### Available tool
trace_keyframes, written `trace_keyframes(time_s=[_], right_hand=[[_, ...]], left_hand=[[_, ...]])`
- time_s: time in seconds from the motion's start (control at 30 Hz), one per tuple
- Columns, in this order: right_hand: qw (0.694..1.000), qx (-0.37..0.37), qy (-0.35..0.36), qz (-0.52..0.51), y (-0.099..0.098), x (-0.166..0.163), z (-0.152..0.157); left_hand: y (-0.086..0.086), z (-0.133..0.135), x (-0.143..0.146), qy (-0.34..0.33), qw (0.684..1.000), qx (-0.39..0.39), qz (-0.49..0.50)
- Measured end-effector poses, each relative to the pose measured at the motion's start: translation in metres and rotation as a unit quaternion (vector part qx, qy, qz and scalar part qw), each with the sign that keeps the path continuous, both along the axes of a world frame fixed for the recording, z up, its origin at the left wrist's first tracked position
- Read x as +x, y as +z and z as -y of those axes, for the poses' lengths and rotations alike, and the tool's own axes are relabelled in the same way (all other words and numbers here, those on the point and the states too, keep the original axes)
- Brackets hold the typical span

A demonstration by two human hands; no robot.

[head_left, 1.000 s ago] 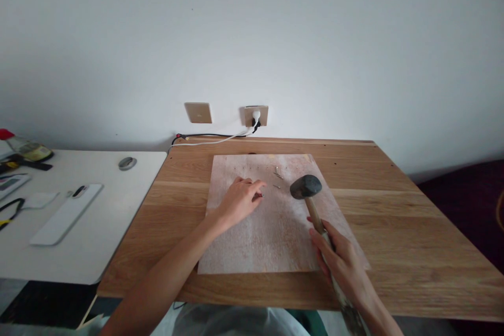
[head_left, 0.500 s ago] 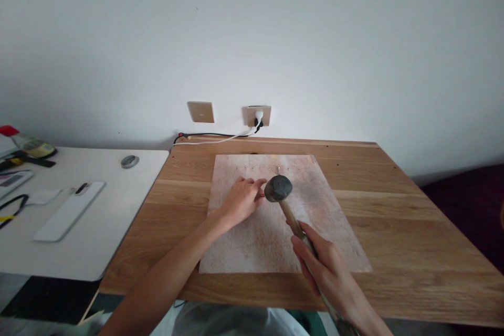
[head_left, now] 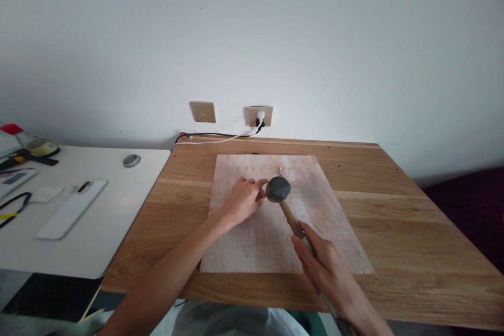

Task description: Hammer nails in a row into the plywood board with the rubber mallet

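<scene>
My right hand (head_left: 321,257) is wrapped round the wooden handle of a mallet (head_left: 278,189) with a dark, rounded head. The mallet's head is over a thin, pale-pinkish wooden board (head_left: 271,247), close to the fingertips of my left hand (head_left: 244,200). My left hand is over the board with its fingers curled and thumb and forefinger close together; what they pinch, if anything, is hidden by the mallet head. Just beyond the head a small nail (head_left: 280,171) stands up from the board. Along the board's far part runs a row of tiny dots, too small to make out.
The board lies on a wooden table (head_left: 409,241) against the wall. To the left, a white table (head_left: 118,210) holds a white phone (head_left: 73,210), a grey tape roll (head_left: 131,160) and a red-capped bottle (head_left: 37,145). Cables run to a wall socket (head_left: 260,116).
The view has shifted slightly. Both hands stay almost in place, and the mallet's head is turned a little, still beside my left fingertips.
</scene>
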State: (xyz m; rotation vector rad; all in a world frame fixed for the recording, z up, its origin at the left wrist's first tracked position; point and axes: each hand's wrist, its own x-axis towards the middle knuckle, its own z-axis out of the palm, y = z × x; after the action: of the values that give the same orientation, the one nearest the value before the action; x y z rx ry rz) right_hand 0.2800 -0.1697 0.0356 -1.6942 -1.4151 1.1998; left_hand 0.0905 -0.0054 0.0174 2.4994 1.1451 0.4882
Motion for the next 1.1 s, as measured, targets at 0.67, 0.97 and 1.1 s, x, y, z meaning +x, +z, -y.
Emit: trace_keyframes(time_s=[0.67, 0.97, 1.1], right_hand=[[1.000, 0.013, -0.021, -0.016, 0.004, -0.003, 0.007], [0.998, 0.017, -0.056, -0.036, 0.001, 0.003, 0.008], [0.999, 0.047, -0.012, 0.017, 0.007, 0.002, 0.005]], left_hand=[[-0.001, 0.000, -0.002, -0.014, 1.000, -0.018, 0.019], [-0.004, 0.000, -0.001, -0.010, 0.999, -0.029, 0.021], [-0.003, 0.000, -0.001, -0.001, 1.000, -0.017, 0.004]])
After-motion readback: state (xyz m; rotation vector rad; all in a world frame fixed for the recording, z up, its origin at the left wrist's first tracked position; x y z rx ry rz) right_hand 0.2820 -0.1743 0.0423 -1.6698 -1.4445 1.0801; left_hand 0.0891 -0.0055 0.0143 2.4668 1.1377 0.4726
